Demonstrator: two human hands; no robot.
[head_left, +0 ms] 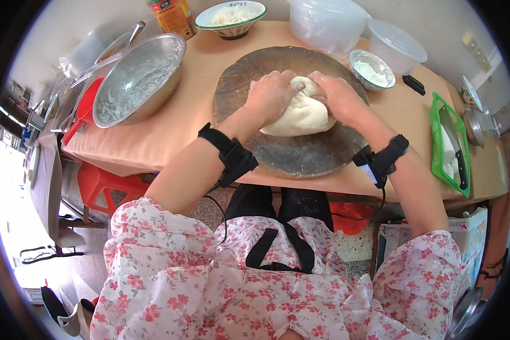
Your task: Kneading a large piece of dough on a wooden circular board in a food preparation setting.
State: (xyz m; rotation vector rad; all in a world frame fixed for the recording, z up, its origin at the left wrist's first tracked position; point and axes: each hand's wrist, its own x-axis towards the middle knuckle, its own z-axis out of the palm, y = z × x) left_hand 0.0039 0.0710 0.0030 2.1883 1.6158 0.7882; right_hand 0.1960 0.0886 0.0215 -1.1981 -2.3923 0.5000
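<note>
A large, smooth lump of pale dough (pixel 301 118) rests on a round, dark wooden board (pixel 300 157). My left hand (pixel 271 95) grips the dough's upper left side, its fingers curled over the far edge. From the other side, my right hand (pixel 339 97) holds the dough's upper right part, fingers bent into it. Between the two hands the dough is folded and bunched up. Its near side bulges toward me. Some of my fingertips are hidden behind or within the dough.
To the left stand a flour-dusted metal bowl (pixel 139 79) and a red scoop (pixel 86 106). At the back are a patterned bowl (pixel 230 29) of white shreds and clear plastic tubs (pixel 326 24). A small flour bowl (pixel 373 83) touches the board's right side; a green basket (pixel 438 144) holds a knife (pixel 462 170).
</note>
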